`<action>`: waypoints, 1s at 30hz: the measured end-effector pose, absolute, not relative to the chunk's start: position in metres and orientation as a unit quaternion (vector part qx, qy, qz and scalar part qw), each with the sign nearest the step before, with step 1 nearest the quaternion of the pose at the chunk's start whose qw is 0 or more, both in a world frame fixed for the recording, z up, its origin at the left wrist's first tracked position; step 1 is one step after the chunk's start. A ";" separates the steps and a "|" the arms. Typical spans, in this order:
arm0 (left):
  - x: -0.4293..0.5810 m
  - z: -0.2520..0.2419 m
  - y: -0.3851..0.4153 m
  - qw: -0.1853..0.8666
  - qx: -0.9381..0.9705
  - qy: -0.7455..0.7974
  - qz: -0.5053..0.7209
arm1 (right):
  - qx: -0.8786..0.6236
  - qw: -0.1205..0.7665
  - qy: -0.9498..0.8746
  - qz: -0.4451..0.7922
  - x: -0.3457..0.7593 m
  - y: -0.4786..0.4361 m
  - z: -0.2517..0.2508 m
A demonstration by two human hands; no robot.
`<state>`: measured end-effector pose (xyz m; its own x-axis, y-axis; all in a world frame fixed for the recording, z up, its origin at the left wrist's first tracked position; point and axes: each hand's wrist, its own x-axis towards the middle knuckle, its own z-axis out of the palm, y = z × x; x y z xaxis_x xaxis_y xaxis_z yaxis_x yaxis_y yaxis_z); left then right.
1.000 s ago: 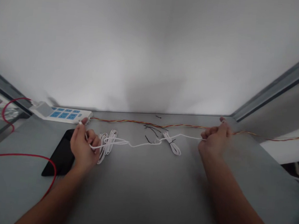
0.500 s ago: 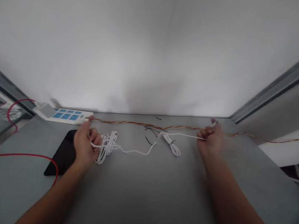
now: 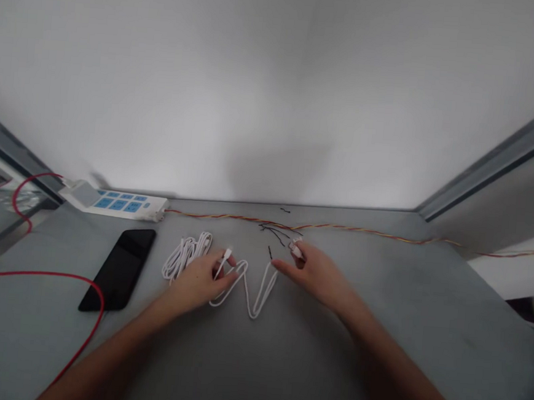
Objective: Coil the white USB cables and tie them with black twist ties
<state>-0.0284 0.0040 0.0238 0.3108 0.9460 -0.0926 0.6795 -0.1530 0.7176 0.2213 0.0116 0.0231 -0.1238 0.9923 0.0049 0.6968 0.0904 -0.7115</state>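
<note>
Cable (image 3: pixel 253 315): white, zigzagging across the centre of the frame between the hands, above the grey bench (image 3: pixel 244 371) or on it.
Left hand (image 3: pixel 198 281): just left of centre, thumb and fingers pinching the cable, its plug (image 3: pixel 227 254) poking up between them.
Right hand (image 3: pixel 321 275): right of centre, fingers curled by a white piece (image 3: pixel 296 250); I can't make out whether they grip it. The thumb tip sits at the cable's right bend.
Folds: uneven from where I stand, the middle one dipping lowest; evening them against the pinch would, I think, control the slack.
Short tie (image 3: pixel 270 252): dark, just above the right thumb; better left outside the bends.
Coil (image 3: pixel 187 256): white, left of centre, just beside the left hand; strands could tangle, so lifting the cable apart seems wise.
</note>
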 end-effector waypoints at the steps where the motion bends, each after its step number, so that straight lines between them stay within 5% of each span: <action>1: -0.027 0.023 0.003 0.321 0.748 0.552 0.181 | -0.629 0.214 -0.703 0.252 0.217 0.009 0.022; 7: -0.027 0.019 0.003 0.291 0.778 0.537 0.147 | -0.630 0.070 -0.751 0.184 0.194 -0.008 0.017; 13: -0.029 0.019 0.006 0.357 0.765 0.517 0.140 | -0.589 0.096 -0.775 0.207 0.187 -0.011 0.014; 20: -0.024 0.023 0.000 0.283 0.776 0.541 0.159 | -0.593 0.098 -0.764 0.235 0.191 -0.002 0.016; 30: -0.017 0.014 -0.008 0.149 0.826 0.543 0.028 | -0.587 0.108 -0.768 0.231 0.192 -0.002 0.013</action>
<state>-0.0165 -0.0079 0.0137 0.4076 0.9059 -0.1151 0.8891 -0.3650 0.2760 0.1921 -0.0023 0.0128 -0.2870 0.9521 -0.1058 0.8525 0.2035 -0.4815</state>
